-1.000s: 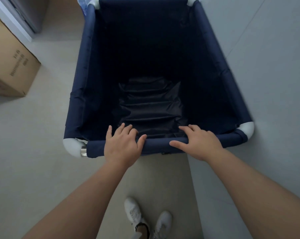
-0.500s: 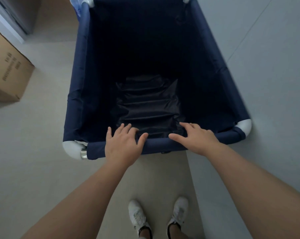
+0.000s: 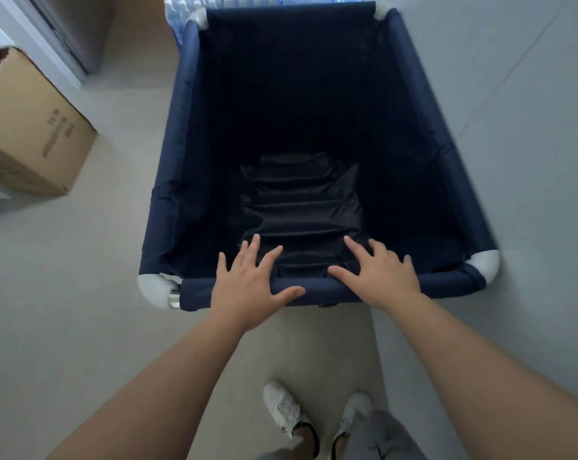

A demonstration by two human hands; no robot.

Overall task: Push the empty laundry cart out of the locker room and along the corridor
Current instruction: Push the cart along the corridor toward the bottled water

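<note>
I see both palms pressed flat on the near rail of the laundry cart (image 3: 314, 127), nothing gripped. My left hand (image 3: 251, 287) has its fingers (image 3: 254, 247) spread wide and reaching over the rail into the cart, thumb lying along the rail's top. My right hand (image 3: 383, 277) sits just beside it on the same rail, fingers fanned out too, thumb pointing toward the left hand. The cart is a navy fabric bin with white corner joints, its dark creased bottom bare. It stands on the pale floor (image 3: 81, 293), with a cardboard box (image 3: 28, 134) off its left side and bottled water (image 3: 188, 8) beyond its far left corner.
</note>
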